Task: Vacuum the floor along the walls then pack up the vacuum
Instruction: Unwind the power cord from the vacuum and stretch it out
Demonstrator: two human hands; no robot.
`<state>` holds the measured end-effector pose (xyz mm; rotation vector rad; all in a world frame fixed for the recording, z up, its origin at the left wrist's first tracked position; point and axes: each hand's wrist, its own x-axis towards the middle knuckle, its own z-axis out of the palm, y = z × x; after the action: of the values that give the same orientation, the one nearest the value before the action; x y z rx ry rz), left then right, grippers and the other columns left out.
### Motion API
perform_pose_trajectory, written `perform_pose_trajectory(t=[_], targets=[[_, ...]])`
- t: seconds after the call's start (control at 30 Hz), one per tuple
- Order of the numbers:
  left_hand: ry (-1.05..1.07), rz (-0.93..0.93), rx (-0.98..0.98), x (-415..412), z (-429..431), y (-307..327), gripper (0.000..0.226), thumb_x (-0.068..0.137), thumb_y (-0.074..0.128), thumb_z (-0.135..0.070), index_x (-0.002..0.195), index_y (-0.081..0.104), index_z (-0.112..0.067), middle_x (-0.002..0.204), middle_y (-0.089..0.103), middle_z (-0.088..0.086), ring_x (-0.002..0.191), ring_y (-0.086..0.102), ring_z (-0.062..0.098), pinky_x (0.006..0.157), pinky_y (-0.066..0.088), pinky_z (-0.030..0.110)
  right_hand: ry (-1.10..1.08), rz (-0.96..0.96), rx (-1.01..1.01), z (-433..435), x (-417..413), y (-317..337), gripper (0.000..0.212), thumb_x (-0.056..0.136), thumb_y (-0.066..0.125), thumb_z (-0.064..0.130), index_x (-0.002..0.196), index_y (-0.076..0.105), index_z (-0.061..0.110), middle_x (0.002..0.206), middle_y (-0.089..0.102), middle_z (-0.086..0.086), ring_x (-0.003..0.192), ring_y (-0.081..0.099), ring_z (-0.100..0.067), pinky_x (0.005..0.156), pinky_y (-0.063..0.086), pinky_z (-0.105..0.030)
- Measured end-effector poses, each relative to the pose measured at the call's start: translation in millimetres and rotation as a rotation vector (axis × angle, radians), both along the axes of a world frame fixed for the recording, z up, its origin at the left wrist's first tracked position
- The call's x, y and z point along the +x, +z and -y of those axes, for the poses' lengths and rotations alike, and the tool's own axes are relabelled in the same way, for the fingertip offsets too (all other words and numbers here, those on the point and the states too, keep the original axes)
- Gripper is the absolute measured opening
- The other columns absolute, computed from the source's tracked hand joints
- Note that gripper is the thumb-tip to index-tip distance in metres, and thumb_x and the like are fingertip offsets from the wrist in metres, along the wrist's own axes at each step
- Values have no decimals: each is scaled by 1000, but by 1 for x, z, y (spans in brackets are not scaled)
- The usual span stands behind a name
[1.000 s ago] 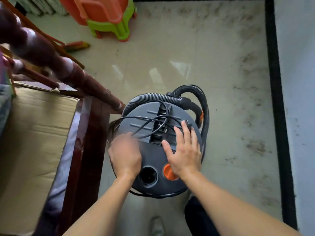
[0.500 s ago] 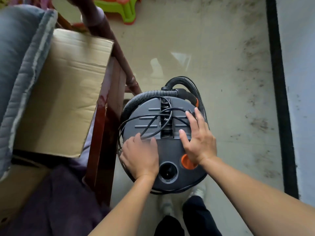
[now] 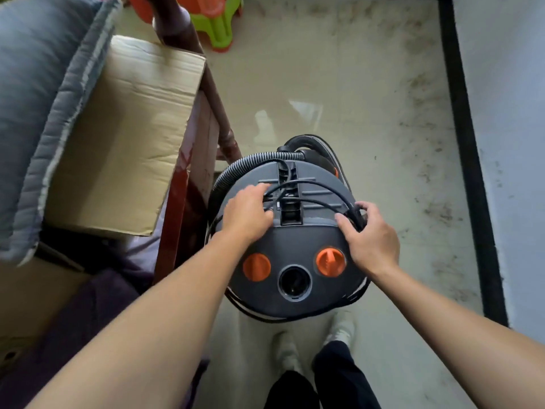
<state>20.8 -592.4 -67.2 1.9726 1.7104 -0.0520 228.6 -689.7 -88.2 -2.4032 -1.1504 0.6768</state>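
Vacuum (image 3: 295, 240) packing underway: right hand (image 3: 370, 236) pinches cord (image 3: 309, 181) at 3 o'clock, left hand (image 3: 247, 215) covers it at 10 (grip unclear); next, tuck loops.

The vacuum (image 3: 295, 246) is placed on the floor (image 3: 354, 98) between cardboard (image 3: 126, 134) at left and the wall (image 3: 507, 113) at right. The cord (image 3: 312, 182) is laid across its top, the hose (image 3: 239, 168) seemingly wrapped behind it.

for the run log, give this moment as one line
stage: pack-up | left hand: holds cord on vacuum top | right hand: grips cord at right edge | hose: looped round vacuum
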Motion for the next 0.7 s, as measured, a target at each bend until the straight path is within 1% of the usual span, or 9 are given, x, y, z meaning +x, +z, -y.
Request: perform_pose_trajectory(t=[0.03, 0.1, 0.17, 0.27, 0.33, 0.43, 0.53, 0.63, 0.7], targets=[[3, -14, 36, 0, 0, 2, 34, 85, 58, -23, 119, 56, -22, 110, 64, 11, 105, 57, 36, 74, 42, 37, -18, -50, 9, 5, 3, 3, 44, 82, 66, 57, 114, 59, 28, 100, 71, -2, 95, 65, -31, 76, 47, -36], [-15, 2, 132, -2, 13, 6, 13, 88, 55, -22, 99, 56, -15, 89, 64, 11, 89, 59, 39, 61, 36, 36, -83, -247, 15, 17, 10, 10, 39, 79, 74, 52, 106, 62, 26, 97, 71, 3, 93, 65, -25, 80, 51, -37], [-20, 75, 191, -5, 34, 14, 7, 89, 54, -21, 89, 53, -14, 78, 56, 8, 81, 57, 38, 58, 31, 35, -155, -482, 21, 31, 15, 19, 36, 73, 83, 44, 94, 66, 20, 87, 71, 7, 83, 66, -17, 77, 53, -34], [44, 142, 212, -11, 65, 34, 5, 89, 55, -19, 87, 53, -15, 77, 59, 10, 78, 57, 38, 57, 31, 35, -202, -724, -37, 55, 19, 36, 36, 68, 88, 35, 89, 66, 17, 76, 67, 9, 69, 61, -5, 59, 47, -14], [89, 172, 149, -11, 88, 48, 5, 89, 56, -21, 87, 54, -17, 77, 64, 9, 78, 58, 37, 57, 35, 36, -222, -770, -101, 70, 21, 48, 39, 69, 88, 32, 96, 67, 15, 68, 62, 8, 50, 52, 4, 45, 38, -8], [187, 211, 21, -9, 123, 69, 10, 89, 58, -26, 86, 57, -17, 81, 67, 7, 84, 60, 35, 65, 47, 42, -241, -786, -160, 98, 33, 67, 36, 73, 86, 32, 98, 69, 11, 49, 56, 11, 35, 34, -1, 34, 24, -14], [299, 302, -56, -4, 160, 91, 15, 89, 62, -28, 84, 63, -14, 77, 68, 7, 83, 61, 34, 71, 49, 44, -271, -785, -211, 132, 55, 88, 34, 77, 81, 38, 96, 70, 11, 70, 75, 1, 38, 29, -6, 37, 22, -17], [399, 392, -146, 16, 201, 110, 29, 90, 62, -24, 65, 52, -16, 56, 54, 2, 66, 54, 34, 66, 45, 43, -382, -736, -275, 168, 91, 97, 33, 84, 75, 38, 90, 64, 8, 83, 77, -10, 42, 23, -12, 39, 19, -17], [476, 435, -219, 36, 226, 121, 33, 92, 60, -25, 63, 48, -17, 48, 42, -5, 54, 47, 29, 59, 46, 42, -459, -731, -295, 193, 118, 101, 32, 87, 72, 37, 89, 61, 7, 87, 76, -15, 43, 21, -13, 39, 17, -17]])
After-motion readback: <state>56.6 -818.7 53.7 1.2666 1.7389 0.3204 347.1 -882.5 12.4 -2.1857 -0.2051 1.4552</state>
